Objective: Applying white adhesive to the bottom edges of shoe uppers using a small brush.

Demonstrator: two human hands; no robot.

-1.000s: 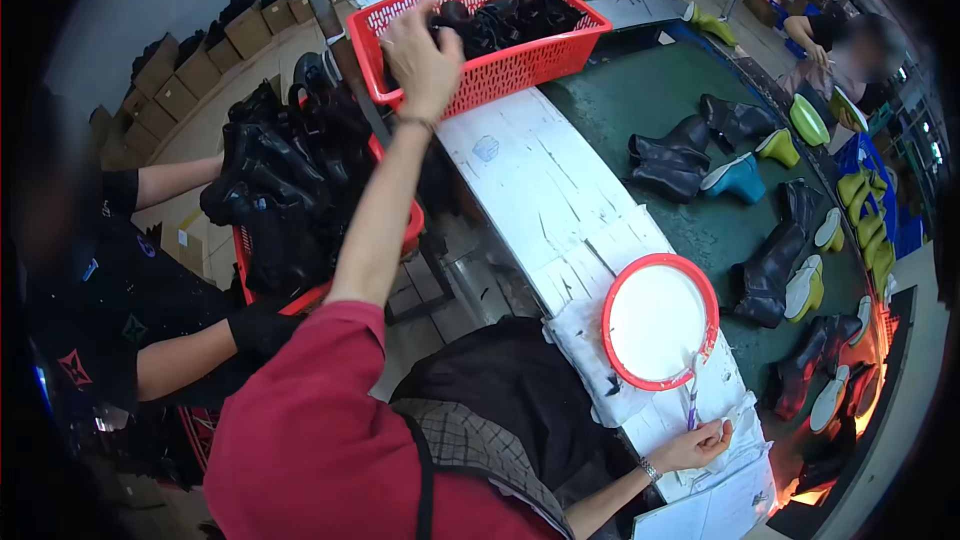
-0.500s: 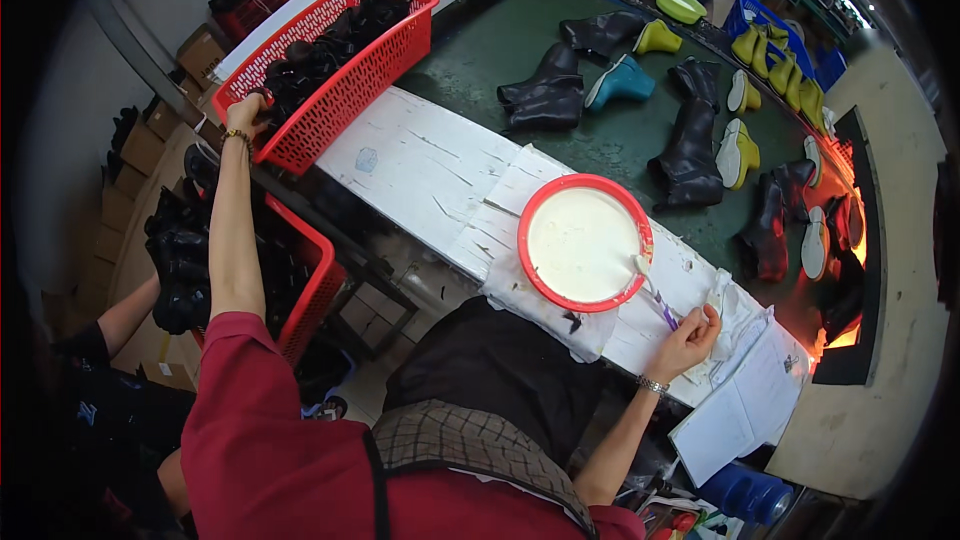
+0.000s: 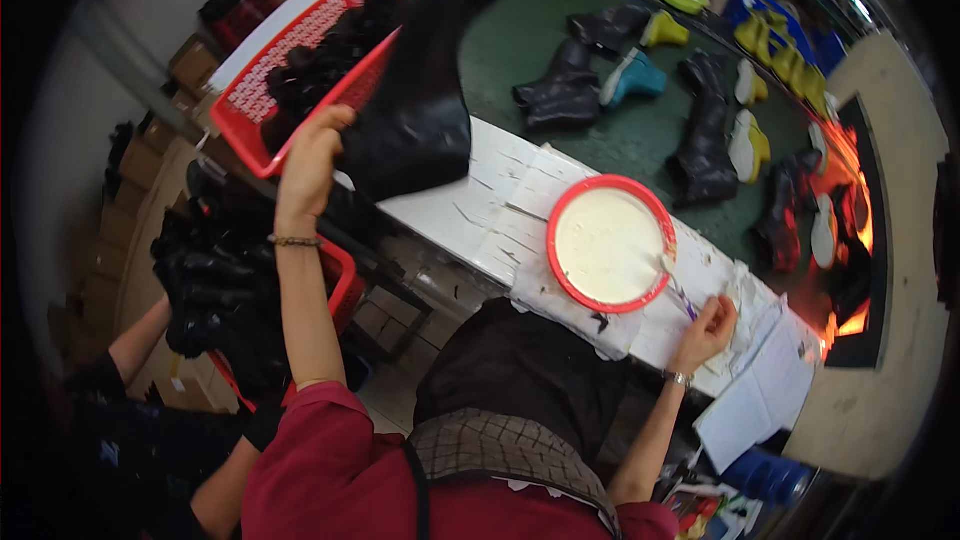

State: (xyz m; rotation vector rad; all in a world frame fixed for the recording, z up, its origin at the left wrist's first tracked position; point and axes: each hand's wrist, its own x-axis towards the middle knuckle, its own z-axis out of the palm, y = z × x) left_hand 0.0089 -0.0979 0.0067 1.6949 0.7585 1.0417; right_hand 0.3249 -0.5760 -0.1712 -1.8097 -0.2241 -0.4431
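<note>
1 black boot (image 3: 415, 105) hung clamped in the left hand (image 3: 315, 165) beside the red basket (image 3: 368, 78), where that hand was reaching 0.5 s earlier, leaving it occupied; the right hand (image 3: 705, 333) curled near the brush (image 3: 684, 298), grip unclear.

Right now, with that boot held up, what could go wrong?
The black boot is in the left hand alone, so it might slip or knock the nearby red basket. The brush crosses the rim of the red basin close to the right hand; a nudge could perhaps flick white liquid out.
</note>
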